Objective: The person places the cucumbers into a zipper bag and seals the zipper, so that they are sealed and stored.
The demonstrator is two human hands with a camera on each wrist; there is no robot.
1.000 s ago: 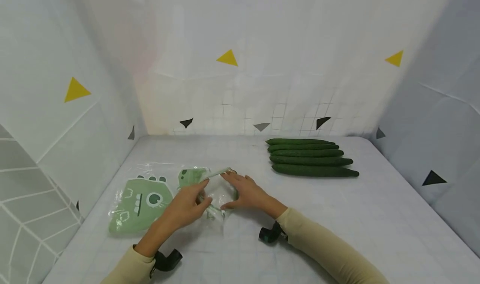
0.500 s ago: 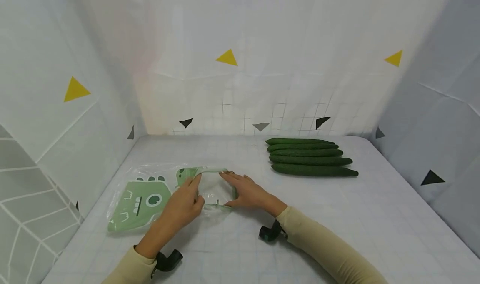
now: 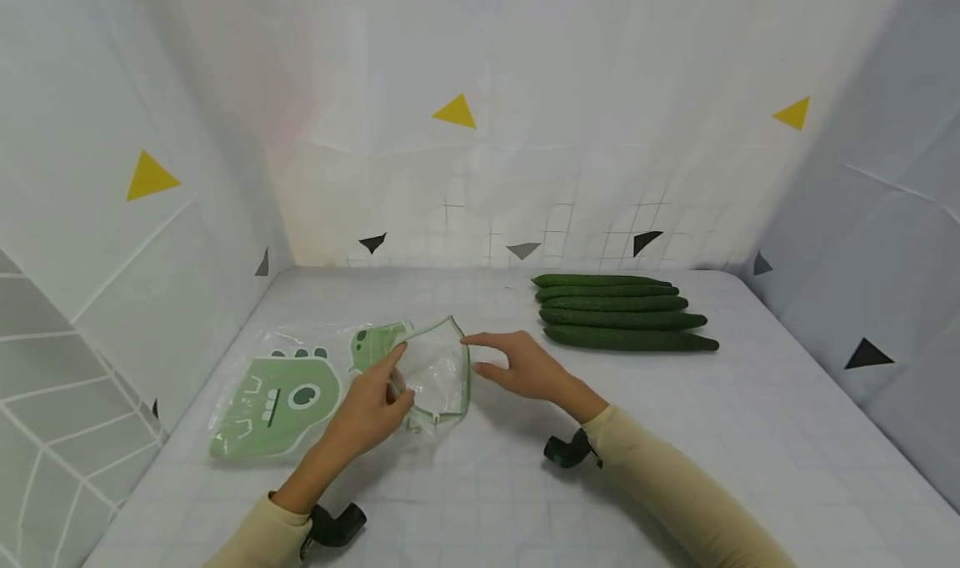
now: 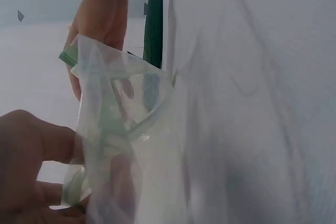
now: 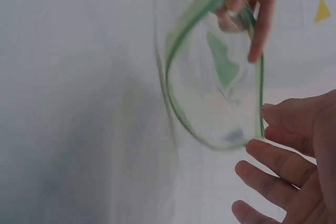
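Note:
A clear zip bag (image 3: 438, 376) with green edging and a green dinosaur print lies at the centre-left in the head view. Its mouth gapes towards the right. My left hand (image 3: 367, 409) holds the left side of the mouth, the index finger stretched along the rim; some of its fingers are hidden by the bag. My right hand (image 3: 532, 364) is at the right side of the mouth, fingers spread. In the right wrist view its thumb and index fingertips (image 5: 257, 144) are at the green rim (image 5: 184, 121), apart from each other; contact is hard to tell.
Several long cucumbers (image 3: 622, 318) lie side by side at the back right of the white table (image 3: 675, 451). The bag's flat part, with a one-eyed green monster (image 3: 281, 405), spreads left. Pale sheets (image 3: 600, 67) with yellow and dark triangles stand around the table.
My right hand has moved right and slightly back from inside the bag's mouth to its outer edge. The mouth's right side now stands up in a point. My left hand has stayed nearly in place.

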